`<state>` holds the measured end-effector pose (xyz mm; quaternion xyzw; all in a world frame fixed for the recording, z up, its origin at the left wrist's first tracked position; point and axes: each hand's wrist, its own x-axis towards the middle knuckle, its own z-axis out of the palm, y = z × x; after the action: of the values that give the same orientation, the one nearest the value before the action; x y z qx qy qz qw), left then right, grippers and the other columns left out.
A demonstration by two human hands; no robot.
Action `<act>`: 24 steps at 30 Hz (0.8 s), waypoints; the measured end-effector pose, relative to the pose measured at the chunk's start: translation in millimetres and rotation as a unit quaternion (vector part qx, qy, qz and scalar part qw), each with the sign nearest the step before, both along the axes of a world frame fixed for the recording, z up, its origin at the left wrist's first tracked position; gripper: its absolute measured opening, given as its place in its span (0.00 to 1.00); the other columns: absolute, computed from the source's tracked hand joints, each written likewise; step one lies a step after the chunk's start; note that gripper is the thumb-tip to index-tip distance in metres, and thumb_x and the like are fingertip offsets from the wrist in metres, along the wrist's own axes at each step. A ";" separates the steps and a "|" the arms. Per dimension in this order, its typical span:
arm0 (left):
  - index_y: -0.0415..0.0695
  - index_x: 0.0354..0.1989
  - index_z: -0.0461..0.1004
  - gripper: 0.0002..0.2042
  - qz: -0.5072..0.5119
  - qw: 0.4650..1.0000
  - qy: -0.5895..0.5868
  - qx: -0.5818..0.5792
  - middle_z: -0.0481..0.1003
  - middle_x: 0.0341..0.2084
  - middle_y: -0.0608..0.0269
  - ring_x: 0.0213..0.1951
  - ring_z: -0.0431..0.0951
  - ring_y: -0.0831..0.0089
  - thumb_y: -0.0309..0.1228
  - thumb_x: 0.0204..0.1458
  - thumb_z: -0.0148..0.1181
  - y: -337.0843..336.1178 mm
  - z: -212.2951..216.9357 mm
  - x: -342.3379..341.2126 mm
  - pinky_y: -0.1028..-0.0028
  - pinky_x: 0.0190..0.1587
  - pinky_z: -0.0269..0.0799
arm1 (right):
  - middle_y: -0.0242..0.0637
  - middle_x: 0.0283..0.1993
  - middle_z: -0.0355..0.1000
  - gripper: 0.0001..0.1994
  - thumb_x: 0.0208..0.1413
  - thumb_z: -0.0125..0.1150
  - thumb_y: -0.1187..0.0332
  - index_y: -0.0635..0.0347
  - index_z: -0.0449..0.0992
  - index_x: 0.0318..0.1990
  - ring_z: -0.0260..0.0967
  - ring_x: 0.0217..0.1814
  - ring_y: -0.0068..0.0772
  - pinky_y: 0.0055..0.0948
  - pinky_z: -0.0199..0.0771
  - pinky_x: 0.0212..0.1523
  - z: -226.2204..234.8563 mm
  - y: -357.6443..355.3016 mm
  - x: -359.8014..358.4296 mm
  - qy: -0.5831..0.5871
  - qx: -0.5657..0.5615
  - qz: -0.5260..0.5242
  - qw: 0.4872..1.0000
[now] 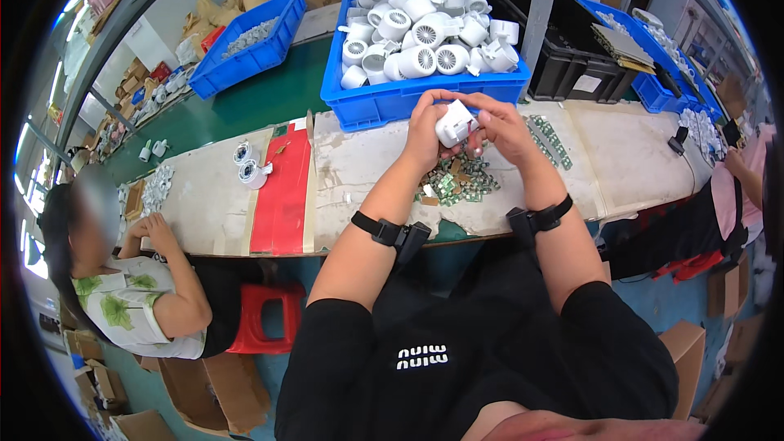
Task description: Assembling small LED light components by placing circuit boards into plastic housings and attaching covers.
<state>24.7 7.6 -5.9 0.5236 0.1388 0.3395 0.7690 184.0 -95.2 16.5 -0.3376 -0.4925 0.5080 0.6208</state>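
Over the workbench, my left hand [424, 132] is closed around a small, rounded white plastic housing [456, 124]. My right hand [508, 129] is closed at its right side, with the thumb and bent fingers against it. A dark reddish detail shows on the housing near the right fingertips; what it is cannot be made out. Beneath my hands lies a loose pile of small green circuit boards [459, 182]. More green boards in strips [549, 140] lie right of my right hand. A blue bin [384, 106] heaped with white housings with slatted round ends [429, 31] stands just beyond my hands.
Two white housings [252, 173] stand by a red strip [282, 196] on the bench. Another blue bin [208, 73] sits at the far left, a black crate [572, 73] at the far right. A metal post [541, 24] rises behind. A co-worker [122, 278] sits left; another person [735, 188] is right.
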 end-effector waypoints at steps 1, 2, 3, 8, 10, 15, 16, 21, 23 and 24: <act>0.46 0.54 0.65 0.18 -0.002 1.000 0.010 0.005 0.77 0.31 0.54 0.17 0.74 0.70 0.39 0.59 0.42 0.4 1.9 -1.9 0.77 0.12 0.65 | 0.37 0.52 0.69 0.23 0.59 0.69 0.73 0.68 0.75 0.61 0.72 0.31 0.21 0.21 0.75 0.24 -3.6 3.5 3.7 0.003 -0.003 -0.001 1.000; 0.47 0.54 0.66 0.17 -0.002 1.000 0.014 -0.021 0.77 0.31 0.54 0.16 0.73 0.71 0.40 0.59 0.42 -1.6 1.7 0.3 0.78 0.11 0.64 | 0.36 0.51 0.70 0.23 0.58 0.69 0.73 0.69 0.75 0.61 0.71 0.32 0.21 0.21 0.75 0.25 -6.0 4.4 8.4 -0.074 0.051 -0.020 0.996; 0.47 0.54 0.66 0.17 -0.005 1.000 0.016 -0.026 0.77 0.31 0.54 0.16 0.73 0.71 0.40 0.59 0.42 -2.2 0.3 1.7 0.78 0.11 0.64 | 0.36 0.50 0.70 0.23 0.58 0.70 0.74 0.69 0.75 0.61 0.70 0.33 0.20 0.20 0.75 0.26 -8.3 4.6 11.9 -0.152 0.105 -0.039 0.982; 0.45 0.55 0.65 0.19 -0.017 1.000 -0.002 -0.005 0.77 0.31 0.54 0.15 0.72 0.71 0.40 0.59 0.42 -6.1 -3.2 0.3 0.77 0.11 0.63 | 0.32 0.52 0.71 0.24 0.46 0.80 0.73 0.65 0.79 0.52 0.69 0.39 0.20 0.22 0.77 0.36 -11.8 5.4 14.6 -0.143 0.068 -0.042 0.987; 0.44 0.55 0.64 0.19 -0.010 1.000 -0.011 0.017 0.77 0.31 0.54 0.15 0.72 0.72 0.41 0.59 0.42 -6.8 -6.2 1.0 0.77 0.11 0.64 | 0.32 0.53 0.71 0.24 0.45 0.81 0.72 0.65 0.79 0.51 0.69 0.40 0.20 0.22 0.77 0.37 -12.9 6.9 12.3 -0.146 0.064 -0.039 0.986; 0.43 0.55 0.66 0.20 0.007 0.996 -0.012 0.086 0.78 0.38 0.51 0.25 0.76 0.71 0.40 0.58 0.42 -1.3 -11.1 1.7 0.74 0.21 0.71 | 0.31 0.57 0.69 0.24 0.43 0.82 0.72 0.63 0.79 0.49 0.69 0.42 0.20 0.22 0.77 0.37 -14.6 6.8 13.2 -0.148 0.067 -0.037 0.986; 0.40 0.51 0.69 0.19 0.084 0.975 -0.025 0.205 0.78 0.37 0.52 0.30 0.77 0.67 0.38 0.60 0.41 3.0 -12.5 5.3 0.70 0.31 0.73 | 0.33 0.51 0.73 0.21 0.47 0.80 0.72 0.64 0.79 0.49 0.71 0.39 0.20 0.22 0.77 0.36 -15.2 6.6 12.4 -0.163 0.087 -0.050 0.982; 0.32 0.43 0.80 0.19 0.263 0.864 -0.070 0.423 0.80 0.45 0.49 0.51 0.76 0.60 0.32 0.59 0.43 -5.1 12.7 -1.1 0.64 0.58 0.68 | 0.36 0.35 0.78 0.18 0.57 0.73 0.64 0.68 0.77 0.48 0.74 0.29 0.23 0.25 0.77 0.32 -5.4 4.3 11.0 -0.137 -0.041 -0.072 0.987; 0.31 0.43 0.81 0.17 0.163 0.913 -0.131 0.352 0.81 0.45 0.48 0.47 0.79 0.60 0.28 0.60 0.45 -4.6 6.5 -2.8 0.66 0.56 0.71 | 0.38 0.38 0.79 0.21 0.56 0.74 0.61 0.67 0.76 0.48 0.75 0.29 0.24 0.25 0.78 0.32 -9.2 6.6 14.9 -0.051 -0.148 -0.021 0.988; 0.30 0.44 0.80 0.17 0.124 0.930 -0.122 0.323 0.81 0.43 0.49 0.46 0.80 0.61 0.30 0.61 0.46 -7.4 3.3 -5.3 0.66 0.55 0.72 | 0.38 0.39 0.79 0.21 0.57 0.74 0.59 0.68 0.76 0.49 0.76 0.29 0.26 0.25 0.79 0.33 -11.5 7.3 11.9 -0.056 -0.141 -0.016 0.988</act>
<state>19.4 0.2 -2.6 0.6767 -0.0093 0.5201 0.5210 196.0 -87.9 5.1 -0.4572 -0.4447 0.5424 0.5468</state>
